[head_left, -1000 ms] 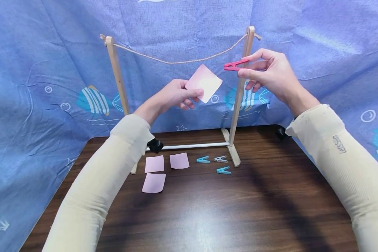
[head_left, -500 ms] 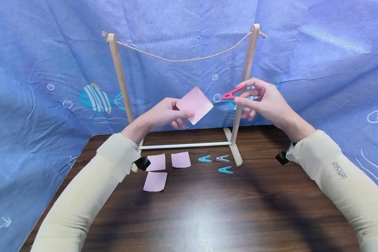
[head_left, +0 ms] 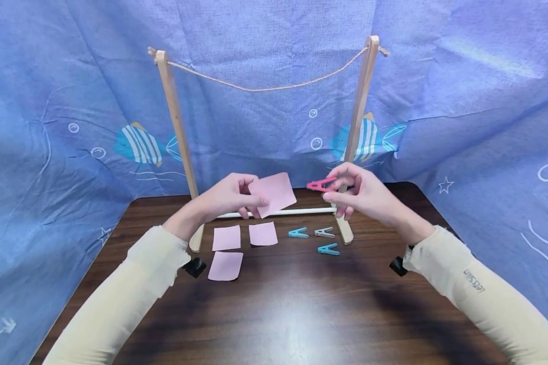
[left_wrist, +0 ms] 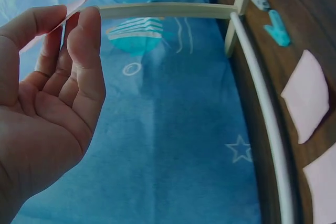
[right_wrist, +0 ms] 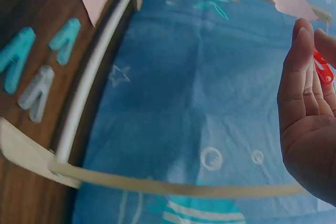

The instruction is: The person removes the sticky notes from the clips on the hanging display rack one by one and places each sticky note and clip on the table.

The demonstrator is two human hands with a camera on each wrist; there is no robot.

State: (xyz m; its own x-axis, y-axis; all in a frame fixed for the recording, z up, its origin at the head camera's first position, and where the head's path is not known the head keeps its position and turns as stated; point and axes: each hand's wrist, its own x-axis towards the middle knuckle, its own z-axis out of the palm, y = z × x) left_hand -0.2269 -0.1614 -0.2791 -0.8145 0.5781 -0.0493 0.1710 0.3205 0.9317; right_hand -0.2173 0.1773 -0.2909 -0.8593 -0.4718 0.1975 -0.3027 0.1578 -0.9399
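Note:
My left hand point(head_left: 235, 196) pinches a square pink paper note point(head_left: 276, 191) by its left corner, thumb on the near face. Opposite it, my right hand point(head_left: 363, 195) pinches a red clothespin point(head_left: 318, 184) between thumb and forefinger, its nose pointing left at the note. A small gap separates clothespin and note. Both hands are above the back of the table, in front of a wooden stand's white crossbar point(head_left: 297, 211). In the right wrist view the red clothespin point(right_wrist: 323, 69) is partly hidden behind the thumb.
A rope point(head_left: 255, 90) sags between two wooden posts point(head_left: 177, 116). On the dark table point(head_left: 274, 304) lie three pink notes point(head_left: 226, 266), two blue clothespins point(head_left: 328, 249) and a grey clothespin point(head_left: 324, 232). A blue fish-print cloth point(head_left: 265, 132) hangs behind.
Both hands have come down from near the rope to just above the table's back, still holding the note and the red clothespin. The right hand has also shifted left.

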